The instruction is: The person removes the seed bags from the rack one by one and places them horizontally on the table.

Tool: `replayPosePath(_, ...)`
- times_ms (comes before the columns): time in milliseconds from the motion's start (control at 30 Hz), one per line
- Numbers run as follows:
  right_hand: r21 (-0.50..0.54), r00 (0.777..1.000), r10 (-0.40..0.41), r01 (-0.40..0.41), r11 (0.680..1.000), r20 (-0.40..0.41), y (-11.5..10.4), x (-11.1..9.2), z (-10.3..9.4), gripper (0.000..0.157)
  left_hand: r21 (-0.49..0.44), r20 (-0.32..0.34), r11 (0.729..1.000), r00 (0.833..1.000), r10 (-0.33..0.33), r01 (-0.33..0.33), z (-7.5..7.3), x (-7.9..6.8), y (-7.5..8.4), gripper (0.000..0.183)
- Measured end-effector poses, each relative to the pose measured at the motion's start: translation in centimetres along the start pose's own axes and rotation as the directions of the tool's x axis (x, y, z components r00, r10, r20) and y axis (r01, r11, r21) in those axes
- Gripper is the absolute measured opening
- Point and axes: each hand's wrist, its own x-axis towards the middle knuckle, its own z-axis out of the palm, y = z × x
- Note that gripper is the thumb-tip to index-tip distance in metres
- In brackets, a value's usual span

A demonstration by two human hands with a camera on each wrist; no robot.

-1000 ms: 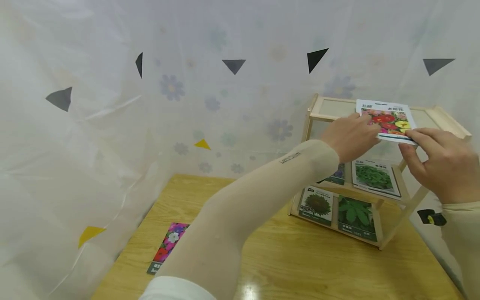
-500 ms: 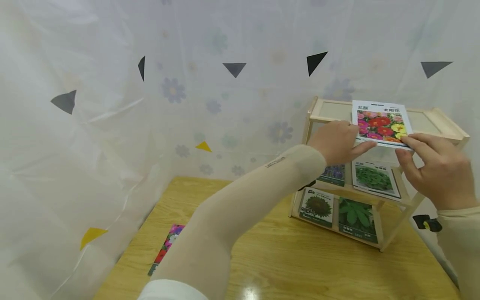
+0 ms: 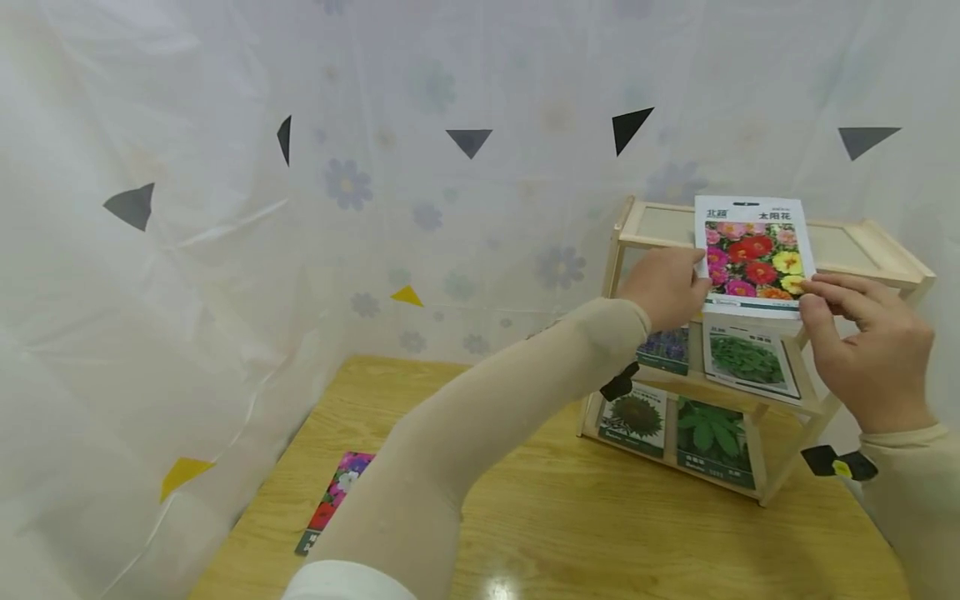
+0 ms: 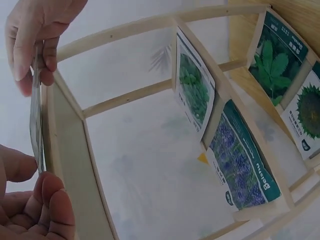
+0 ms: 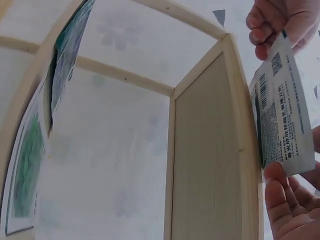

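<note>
A seed packet (image 3: pixel 753 258) with red, pink and yellow flowers on a white front leans against the top tier of a small wooden rack (image 3: pixel 645 221). My left hand (image 3: pixel 667 287) pinches its left edge, and my right hand (image 3: pixel 870 342) holds its lower right corner between thumb and fingers. Seen from the left wrist, the packet is edge-on beside the rack's top rail. The right wrist view shows its printed back, with a barcode, between both hands. On the middle tier sit a green-leaf packet (image 3: pixel 750 362) and a purple-flower packet (image 4: pixel 237 160).
A sunflower packet (image 3: pixel 636 417) and a dark green leaf packet (image 3: pixel 714 437) fill the bottom tier. Another flower packet (image 3: pixel 330 504) lies on the wooden table (image 3: pixel 600 533) at left, partly covered by my left sleeve. A pale flowered curtain (image 3: pixel 450 67) hangs behind.
The flower packet has shifted slightly left and down and tilted to face me more. My left hand has drawn back from the packet's front to its left edge; my right hand has come slightly lower.
</note>
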Motion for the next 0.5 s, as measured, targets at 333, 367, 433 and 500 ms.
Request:
replayPosePath(333, 0.062, 0.955, 0.267, -0.276, 0.959, 0.127, -0.8, -0.1, -0.2, 0.046, -0.076, 0.017, 0.995, 0.998, -0.059, 0.060, 0.7, -0.6, -0.5, 0.051)
replayPosePath(367, 0.068, 0.950, 0.277, -0.289, 0.955, 0.143, -0.8, -0.2, -0.2, 0.046, -0.078, 0.016, 0.995, 0.998, -0.053, 0.054, 0.8, -0.7, -0.6, 0.051)
replayPosePath(433, 0.080, 0.939, 0.297, -0.314, 0.946, 0.176, -0.7, -0.4, -0.1, 0.048, -0.084, 0.024, 0.995, 0.999, -0.043, 0.045, 0.9, -1.0, -0.9, 0.052)
replayPosePath(500, 0.102, 0.925, 0.314, -0.341, 0.935, 0.214, -0.7, -0.6, 0.0, 0.049, -0.103, 0.035, 0.994, 0.999, -0.024, 0.028, 1.0, -1.3, -1.3, 0.053)
